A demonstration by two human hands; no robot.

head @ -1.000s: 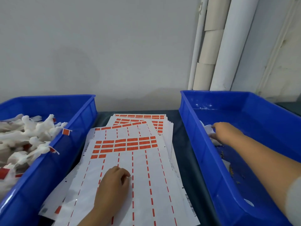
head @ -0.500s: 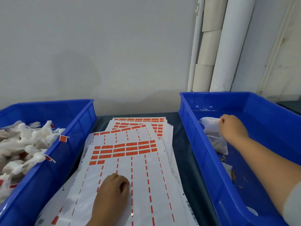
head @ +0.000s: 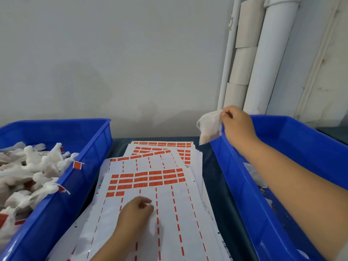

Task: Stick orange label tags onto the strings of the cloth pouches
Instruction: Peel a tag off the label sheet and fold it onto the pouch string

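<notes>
A dark bench (head: 216, 185) stands against a pale wall, carrying two blue plastic bins. The left bin (head: 56, 213) is heaped with white cloth pouches (head: 28, 176), several showing orange tags on their strings. The right bin (head: 244, 194) holds only a few scraps of white cloth. Between the bins lies a fanned stack of white label sheets (head: 169, 213); the top sheet has a few rows of orange labels (head: 146, 178) left. The left hand (head: 135, 213) rests on that sheet, fingers loosely curled and grasping nothing. The right hand (head: 237, 125), raised above the right bin's near-left corner, pinches one white pouch (head: 209, 127) by its top, dangling in the air.
</notes>
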